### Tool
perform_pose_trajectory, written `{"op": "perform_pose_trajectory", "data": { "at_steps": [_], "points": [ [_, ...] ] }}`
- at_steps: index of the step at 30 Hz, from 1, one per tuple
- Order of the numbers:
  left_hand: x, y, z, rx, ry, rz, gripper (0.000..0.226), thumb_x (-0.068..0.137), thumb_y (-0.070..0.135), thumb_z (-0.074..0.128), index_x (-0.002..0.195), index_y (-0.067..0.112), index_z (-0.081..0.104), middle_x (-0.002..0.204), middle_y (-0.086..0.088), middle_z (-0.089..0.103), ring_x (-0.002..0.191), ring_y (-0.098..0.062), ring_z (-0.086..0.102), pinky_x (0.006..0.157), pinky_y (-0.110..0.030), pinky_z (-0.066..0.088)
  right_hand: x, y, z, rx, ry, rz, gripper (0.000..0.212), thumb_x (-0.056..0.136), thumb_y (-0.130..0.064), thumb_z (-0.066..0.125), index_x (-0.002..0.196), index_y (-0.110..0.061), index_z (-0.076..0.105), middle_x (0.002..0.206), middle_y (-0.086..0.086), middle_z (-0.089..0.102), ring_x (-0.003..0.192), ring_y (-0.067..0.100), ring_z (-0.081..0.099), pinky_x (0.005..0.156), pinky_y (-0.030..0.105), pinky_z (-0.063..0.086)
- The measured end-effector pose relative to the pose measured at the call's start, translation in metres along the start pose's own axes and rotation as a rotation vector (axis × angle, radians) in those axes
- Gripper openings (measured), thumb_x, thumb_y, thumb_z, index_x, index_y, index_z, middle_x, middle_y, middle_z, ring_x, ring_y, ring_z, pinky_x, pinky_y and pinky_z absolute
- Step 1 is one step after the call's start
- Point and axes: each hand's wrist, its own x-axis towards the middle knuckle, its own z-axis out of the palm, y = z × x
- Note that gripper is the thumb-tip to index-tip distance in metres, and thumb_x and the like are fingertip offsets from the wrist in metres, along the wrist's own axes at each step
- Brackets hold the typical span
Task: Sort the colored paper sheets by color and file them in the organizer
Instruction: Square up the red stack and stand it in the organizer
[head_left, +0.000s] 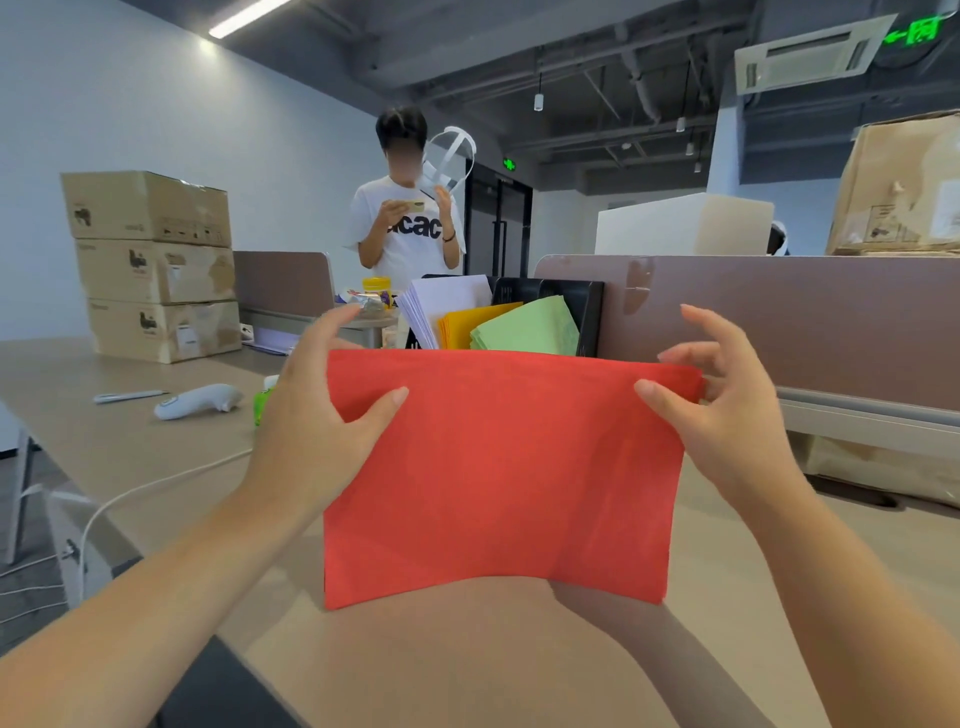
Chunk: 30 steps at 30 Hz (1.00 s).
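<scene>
You hold the red paper (498, 478) upright with your left hand (317, 415) and right hand (727, 410), thumbs on its near face; just behind it stands the black organizer (587, 312).

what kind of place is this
Most likely an open-plan office, maybe mid-move: a long desk with partition screens, stacked cardboard boxes, and a ceiling air-conditioning unit beside a green exit sign.

Three stacked cardboard boxes (156, 265) on the desk (104, 447) — a pen (127, 397) and white handheld device (197, 401) nearby.
</scene>
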Motion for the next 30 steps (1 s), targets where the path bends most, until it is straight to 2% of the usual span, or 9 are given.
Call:
{"op": "perform_pose_trajectory", "data": {
  "at_steps": [3, 6, 8, 11, 16, 24, 27, 28, 30],
  "points": [
    [0.0019, 0.0059, -0.0009, 0.196, -0.018, 0.116, 0.049, 0.08, 0.033, 0.072, 0.125, 0.039, 0.053, 0.12, 0.01, 0.048, 0.109, -0.003, 0.046, 0.09, -0.021, 0.034, 0.0034, -0.0048, -0.0047, -0.288, -0.064, -0.232, 0.06, 0.079, -0.011, 0.073, 0.129, -0.035, 0.052, 0.103, -0.008, 0.053, 0.085, 0.014, 0.056, 0.077, 0.018, 0.043],
    [0.0004, 0.0037, -0.0001, 0.256, -0.006, 0.163, 0.04, 0.081, 0.032, 0.071, 0.12, 0.032, 0.061, 0.118, 0.005, 0.048, 0.108, -0.005, 0.047, 0.089, -0.021, 0.036, 0.0029, -0.005, -0.0031, -0.382, -0.098, -0.348, 0.051, 0.079, -0.011, 0.074, 0.126, -0.027, 0.06, 0.104, -0.007, 0.05, 0.088, 0.004, 0.048, 0.08, 0.011, 0.038],
    [0.0007, 0.0024, -0.0003, 0.26, -0.01, 0.167, 0.04, 0.08, 0.032, 0.072, 0.119, 0.03, 0.062, 0.118, 0.004, 0.048, 0.108, -0.006, 0.047, 0.089, -0.022, 0.037, 0.0024, -0.004, -0.0016, -0.428, -0.131, -0.355, 0.043, 0.079, -0.014, 0.074, 0.12, -0.025, 0.065, 0.103, -0.008, 0.049, 0.09, 0.001, 0.046, 0.078, 0.006, 0.034],
    [0.0017, 0.002, -0.001, 0.244, -0.008, 0.149, 0.038, 0.079, 0.03, 0.073, 0.116, 0.029, 0.063, 0.116, 0.005, 0.048, 0.104, -0.004, 0.047, 0.09, -0.02, 0.035, 0.0008, -0.0035, -0.0008, -0.453, -0.153, -0.35, 0.037, 0.079, -0.013, 0.074, 0.114, -0.022, 0.069, 0.101, -0.008, 0.052, 0.089, 0.009, 0.051, 0.075, 0.011, 0.037],
    [0.0042, 0.0037, -0.0023, 0.219, 0.001, 0.109, 0.031, 0.079, 0.026, 0.074, 0.108, 0.031, 0.064, 0.112, 0.011, 0.046, 0.098, 0.005, 0.042, 0.089, -0.013, 0.03, 0.0016, -0.0025, -0.0028, -0.405, -0.124, -0.358, 0.035, 0.077, -0.01, 0.076, 0.11, -0.021, 0.071, 0.097, -0.008, 0.055, 0.085, 0.004, 0.051, 0.074, 0.005, 0.038],
    [0.0046, 0.0048, -0.0028, 0.194, -0.027, 0.079, 0.03, 0.079, 0.023, 0.074, 0.106, 0.032, 0.064, 0.112, 0.011, 0.047, 0.101, 0.004, 0.042, 0.092, -0.013, 0.029, 0.0012, -0.0005, -0.0035, -0.362, -0.134, -0.307, 0.035, 0.078, -0.005, 0.072, 0.108, -0.024, 0.071, 0.094, -0.009, 0.06, 0.083, 0.002, 0.055, 0.074, 0.001, 0.037],
    [0.0045, 0.0038, -0.0035, 0.14, -0.005, 0.036, 0.041, 0.076, 0.021, 0.077, 0.109, 0.036, 0.058, 0.11, 0.013, 0.05, 0.104, -0.003, 0.05, 0.091, -0.02, 0.036, -0.0002, -0.0019, -0.0019, -0.215, -0.1, -0.212, 0.04, 0.078, -0.001, 0.071, 0.103, -0.032, 0.068, 0.09, -0.01, 0.062, 0.082, 0.011, 0.058, 0.074, 0.014, 0.043],
    [0.0048, 0.0031, -0.0033, 0.029, 0.003, -0.037, 0.049, 0.075, 0.018, 0.078, 0.111, 0.039, 0.053, 0.108, 0.014, 0.052, 0.099, -0.004, 0.055, 0.086, -0.022, 0.042, -0.0009, -0.0039, -0.0015, -0.075, -0.086, -0.137, 0.042, 0.078, 0.0, 0.071, 0.104, -0.033, 0.066, 0.088, -0.007, 0.063, 0.078, 0.012, 0.059, 0.069, 0.02, 0.047],
    [0.0049, 0.0008, -0.0017, -0.356, 0.003, -0.267, 0.055, 0.074, 0.011, 0.079, 0.111, 0.04, 0.05, 0.104, 0.013, 0.058, 0.081, 0.001, 0.063, 0.068, -0.021, 0.052, -0.0021, -0.0068, -0.0018, 0.231, -0.048, 0.023, 0.045, 0.079, 0.0, 0.071, 0.11, -0.031, 0.064, 0.086, -0.003, 0.064, 0.07, 0.009, 0.06, 0.058, 0.022, 0.05]
  ]
}}
